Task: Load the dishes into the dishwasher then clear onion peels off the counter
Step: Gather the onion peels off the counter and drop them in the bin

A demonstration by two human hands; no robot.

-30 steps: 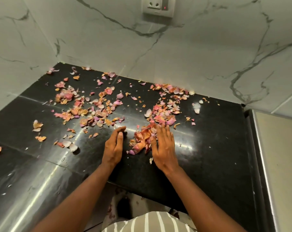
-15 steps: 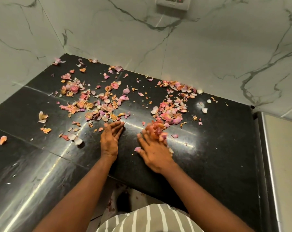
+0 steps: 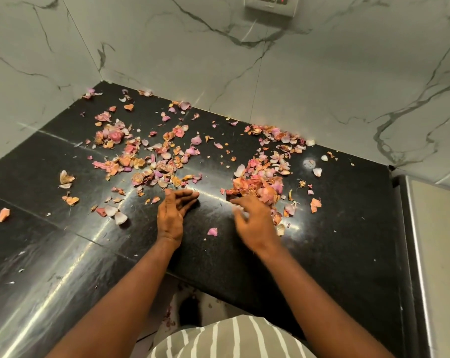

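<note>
Pink and orange onion peels lie scattered over the black counter [image 3: 334, 228]. One heap of peels [image 3: 257, 184] sits right of centre, and a looser spread of peels [image 3: 146, 161] covers the left. My left hand [image 3: 173, 213] rests on its edge on the counter, fingers straight and pointing right, holding nothing. My right hand [image 3: 254, 220] hovers just below the right heap with fingers spread and blurred; nothing is in its grip. A single pink peel [image 3: 212, 231] lies between my hands.
White marble walls meet in a corner behind the counter, with a wall socket [image 3: 270, 5] at the top. A steel-edged surface [image 3: 435, 254] borders the counter on the right. The counter's front edge runs diagonally near my arms, with floor below.
My right hand, which had been pushing a clump of peels, has drawn back towards me and opened its fingers. The left hand has hardly moved. The camera has tilted slightly.
</note>
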